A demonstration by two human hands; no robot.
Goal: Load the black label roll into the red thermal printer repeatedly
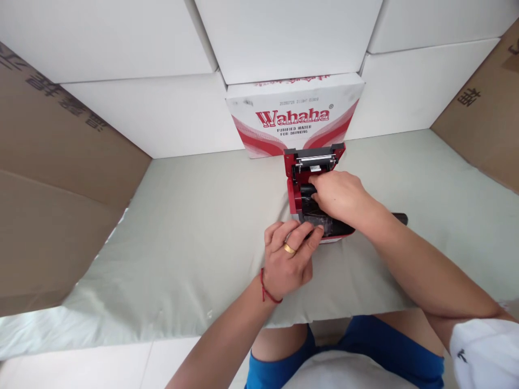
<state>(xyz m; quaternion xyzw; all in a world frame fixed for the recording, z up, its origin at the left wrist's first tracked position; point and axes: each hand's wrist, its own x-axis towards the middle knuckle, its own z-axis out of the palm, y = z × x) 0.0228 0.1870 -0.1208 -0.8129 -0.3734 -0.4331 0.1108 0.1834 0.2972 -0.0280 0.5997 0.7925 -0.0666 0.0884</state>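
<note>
A small red-and-black machine that looks like a label printer (295,197) sits on the cloth with its lid (314,162) raised. A metal-and-black roller shows inside the lid. My right hand (340,197) reaches into the open body from the right, fingers bent round a black roll (308,190), their tips partly hidden. At the front edge my left hand (290,248), with a gold ring and red string bracelet, has its thumb and fingers bent onto the machine beside a dark shiny strip (320,221). A black handle-like part (400,218) juts out past my right forearm.
Behind the machine a white-and-red Wahaha water carton (295,116) leans against stacked white boxes (284,38). Brown cardboard panels (60,189) stand at left and right. A pale green cloth (194,232) covers the table, whose front edge is close to my lap.
</note>
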